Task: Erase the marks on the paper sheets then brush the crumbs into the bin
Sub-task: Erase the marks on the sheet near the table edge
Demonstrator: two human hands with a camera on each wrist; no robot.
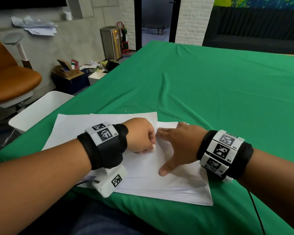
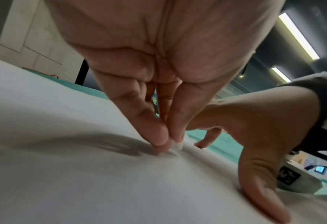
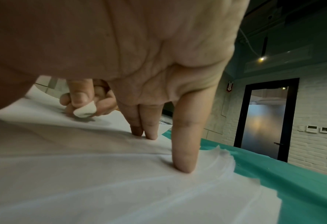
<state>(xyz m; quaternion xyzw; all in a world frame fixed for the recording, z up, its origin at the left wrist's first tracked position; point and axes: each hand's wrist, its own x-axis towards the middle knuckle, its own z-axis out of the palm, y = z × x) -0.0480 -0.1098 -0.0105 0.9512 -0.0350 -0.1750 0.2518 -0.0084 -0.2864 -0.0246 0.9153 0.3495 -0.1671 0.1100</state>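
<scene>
From the head camera, a loose stack of white paper sheets (image 1: 143, 180) lies at the near left corner of the table covered in green cloth (image 1: 210, 85). The left hand (image 1: 140, 135) sits on the top sheet with its fingers curled, pinching a small white eraser (image 1: 154, 147) whose end pokes out below the thumb and touches the paper. The right hand (image 1: 178, 143) lies just beside it, fingers straight and spread, thumb stretched toward the near edge, pressing the sheet flat. Fine eraser crumbs (image 1: 139, 103) are scattered on the cloth beyond the far edge of the sheets. A white rectangular plastic bin (image 1: 39, 111) stands off the table's left edge, beside the sheets. A steel pedal bin (image 1: 111, 42) stands by the far wall.

The left wrist camera shows the left hand's fingertips (image 2: 158, 136) drawn together on the eraser (image 2: 177, 145), pressed down on the paper (image 2: 82, 181); the right hand's thumb (image 2: 262, 189) lies flat on the same sheet.

The right wrist camera shows the right hand's fingers (image 3: 185, 151) planted straight on the paper (image 3: 101, 189), near its right edge. Behind them the left hand (image 3: 88, 98) grips the eraser (image 3: 85, 111) against the sheet, over a faint grey smudge (image 3: 89, 119).
</scene>
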